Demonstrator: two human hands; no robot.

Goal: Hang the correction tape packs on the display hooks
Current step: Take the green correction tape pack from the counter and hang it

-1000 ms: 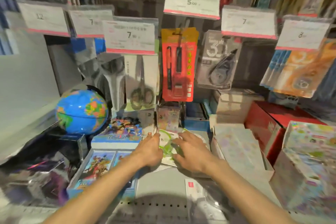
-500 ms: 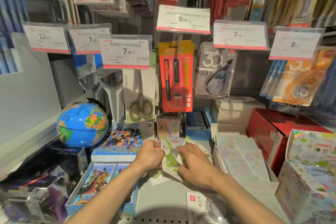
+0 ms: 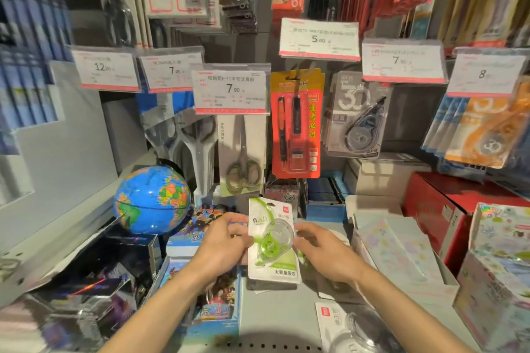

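Two hands are in view, the left hand (image 3: 222, 243) and the right hand (image 3: 324, 252); one green correction tape pack (image 3: 272, 241) stands upright between them; one more pack (image 3: 341, 327) lies on the shelf near the bottom edge; six price tags (image 3: 232, 92) hang in a row; one globe (image 3: 152, 199) stands at the left; one orange pen pack (image 3: 296, 123) hangs in the middle; one scissors pack (image 3: 242, 152) hangs beside it; the grey tape packs (image 3: 355, 114) on the next hook are stacked, number unclear.
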